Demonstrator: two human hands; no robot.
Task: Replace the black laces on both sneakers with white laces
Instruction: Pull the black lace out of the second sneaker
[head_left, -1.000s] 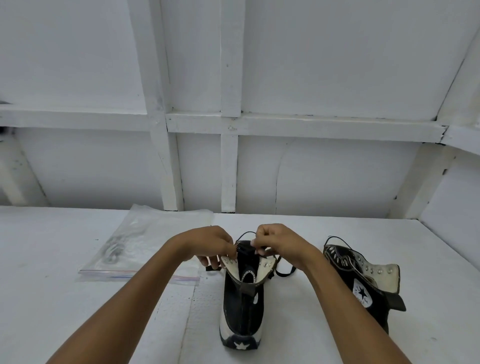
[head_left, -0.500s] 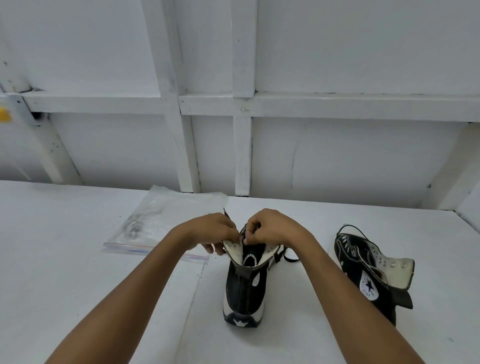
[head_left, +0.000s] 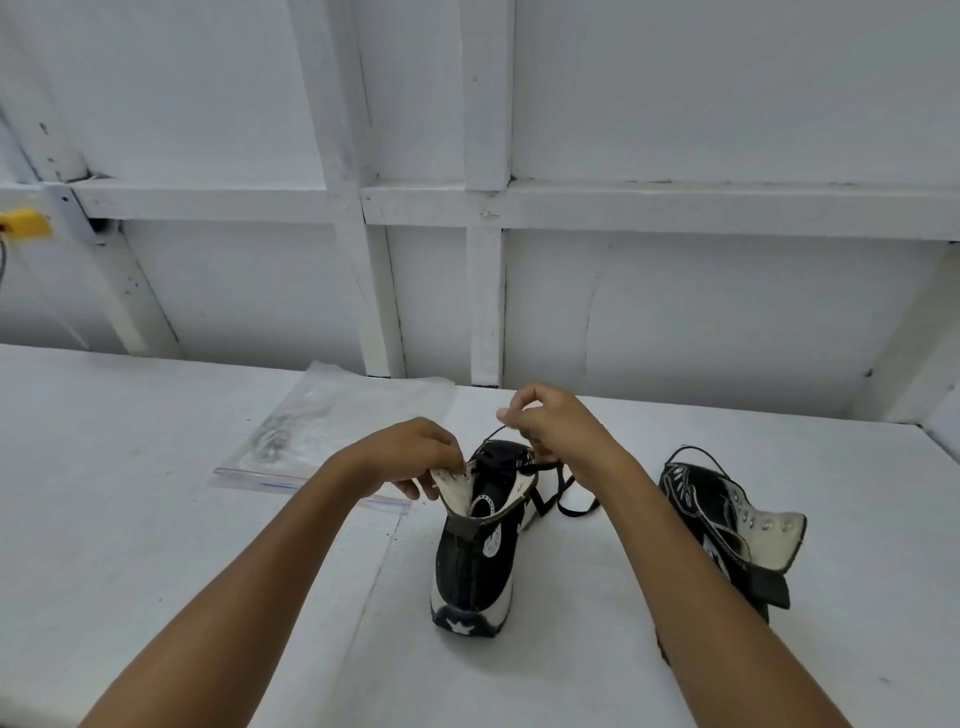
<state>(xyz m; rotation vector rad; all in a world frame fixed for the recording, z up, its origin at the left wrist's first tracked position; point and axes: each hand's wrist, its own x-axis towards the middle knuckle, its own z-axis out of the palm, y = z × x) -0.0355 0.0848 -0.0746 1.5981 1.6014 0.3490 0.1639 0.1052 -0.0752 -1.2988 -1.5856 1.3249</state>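
Fingers of right hand pinching black lace; left hand gripping sneaker collar.

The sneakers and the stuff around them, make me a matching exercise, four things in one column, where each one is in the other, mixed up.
Things:
1. near sneaker
2. second sneaker
3. plastic bag
4. yellow object

Places:
A. far left, on the wall frame
B. between both hands
C. flat on the table, left of the hands
D. tipped over, right of the right arm

Pairs: 1-B, 2-D, 3-C, 4-A
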